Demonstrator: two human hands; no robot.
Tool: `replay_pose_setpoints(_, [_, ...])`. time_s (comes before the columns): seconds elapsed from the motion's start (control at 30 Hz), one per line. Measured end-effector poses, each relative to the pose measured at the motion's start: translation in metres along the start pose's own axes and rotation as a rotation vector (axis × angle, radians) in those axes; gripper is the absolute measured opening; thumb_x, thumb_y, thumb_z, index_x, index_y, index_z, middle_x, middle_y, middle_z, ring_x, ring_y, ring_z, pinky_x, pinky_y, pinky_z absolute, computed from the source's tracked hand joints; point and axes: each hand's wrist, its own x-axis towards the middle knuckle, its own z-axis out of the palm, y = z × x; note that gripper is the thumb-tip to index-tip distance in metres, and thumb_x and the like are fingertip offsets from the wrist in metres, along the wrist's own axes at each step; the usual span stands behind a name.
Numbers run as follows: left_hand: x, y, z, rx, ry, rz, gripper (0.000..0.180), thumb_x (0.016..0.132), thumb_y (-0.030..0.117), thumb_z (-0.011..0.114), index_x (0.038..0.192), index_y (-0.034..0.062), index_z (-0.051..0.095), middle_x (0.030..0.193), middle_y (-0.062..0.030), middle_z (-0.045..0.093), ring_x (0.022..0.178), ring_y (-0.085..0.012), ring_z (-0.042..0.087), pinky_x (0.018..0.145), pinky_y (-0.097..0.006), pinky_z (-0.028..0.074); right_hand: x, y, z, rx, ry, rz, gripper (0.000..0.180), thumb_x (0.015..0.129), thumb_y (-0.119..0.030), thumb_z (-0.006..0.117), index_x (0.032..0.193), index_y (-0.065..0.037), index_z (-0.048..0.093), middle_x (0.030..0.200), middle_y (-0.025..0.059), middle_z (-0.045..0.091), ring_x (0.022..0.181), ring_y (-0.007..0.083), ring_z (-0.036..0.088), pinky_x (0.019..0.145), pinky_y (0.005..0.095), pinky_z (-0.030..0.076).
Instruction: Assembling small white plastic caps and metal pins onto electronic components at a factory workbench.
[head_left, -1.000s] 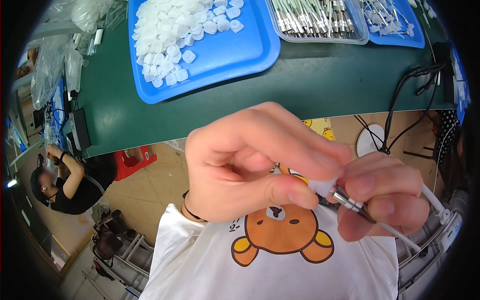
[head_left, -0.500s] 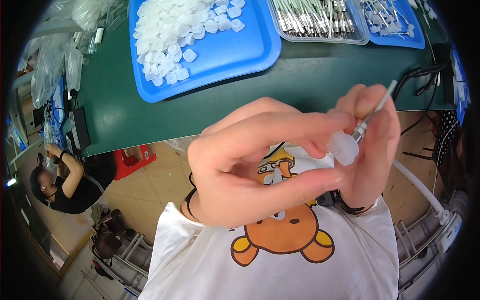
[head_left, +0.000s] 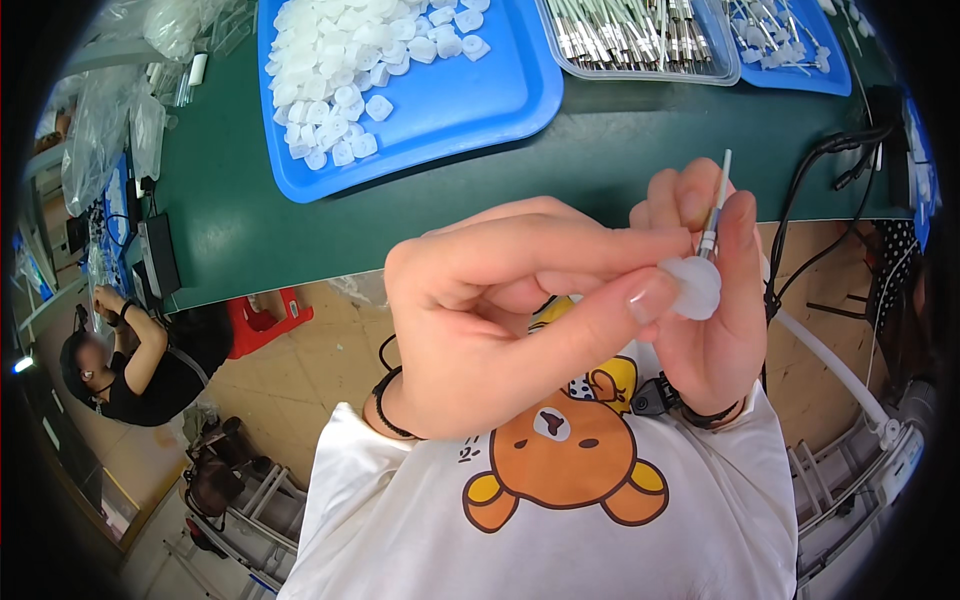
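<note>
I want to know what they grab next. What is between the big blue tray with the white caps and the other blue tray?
In the head view, a clear tray of thin metal-tipped rods sits between the big blue tray and the other blue tray.

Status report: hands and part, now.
Left hand pinching white cap. Right hand gripping thin metal probe upright at the cap. Nothing between them.
</note>
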Motion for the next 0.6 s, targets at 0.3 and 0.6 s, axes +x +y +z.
replay_pose_setpoints(0.3, [0.0024,-0.0033,0.0004,-0.029,0.011,0.057,0.019,0.072,0.006,0.052,0.085,-0.0083,0.051,0.068,-0.0127,0.052,0.055,-0.0157,0.054,0.046,-0.023,0.044,-0.0014,0.0048,0.0025,0.072,-0.035,0.025,0.027,0.086,-0.035,0.026,0.081,-0.010,0.034,0.068,-0.0025,0.035,0.056,0.0042,0.037,0.049,0.0174,0.032])
replay_pose_setpoints(0.6, [0.0005,-0.0008,0.0063,-0.123,0.039,-0.062,0.021,0.066,0.004,0.052,0.083,-0.0057,0.045,0.073,-0.0114,0.048,0.065,-0.0156,0.052,0.057,-0.023,0.043,-0.0020,0.0077,0.0001,0.056,-0.023,-0.011,0.026,0.086,-0.034,0.027,0.081,-0.010,0.035,0.069,-0.0025,0.034,0.059,0.0045,0.035,0.055,0.0184,0.030])
